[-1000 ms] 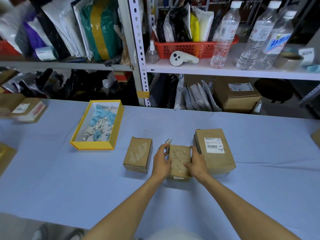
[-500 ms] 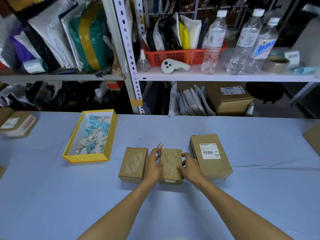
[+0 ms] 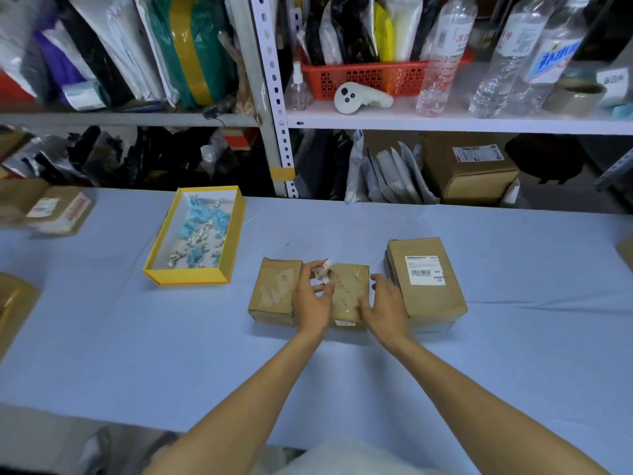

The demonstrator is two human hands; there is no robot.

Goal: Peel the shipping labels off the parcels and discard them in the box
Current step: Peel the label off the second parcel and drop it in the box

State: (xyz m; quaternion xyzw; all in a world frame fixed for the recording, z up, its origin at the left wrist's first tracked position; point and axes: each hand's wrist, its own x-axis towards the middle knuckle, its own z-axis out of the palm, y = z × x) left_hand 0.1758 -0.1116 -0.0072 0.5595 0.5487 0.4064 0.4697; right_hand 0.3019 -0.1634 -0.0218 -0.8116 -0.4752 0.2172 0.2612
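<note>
Lightly pinching the crumpled label (image 3: 323, 270) in the left hand (image 3: 310, 299), with the parcel (image 3: 349, 289) just beneath the pinch and under a slack-fingered right hand (image 3: 383, 306). Probably featherlight, limp, tacky: hold by an edge.

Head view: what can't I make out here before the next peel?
- Middle parcel: head view, top partly hidden under left hand and right hand.
- Label scrap: head view, crumpled, too small to read.
- Left-edge parcel: head view, cut off by frame edge.
- Far-left parcel: head view, blurred label.
</note>
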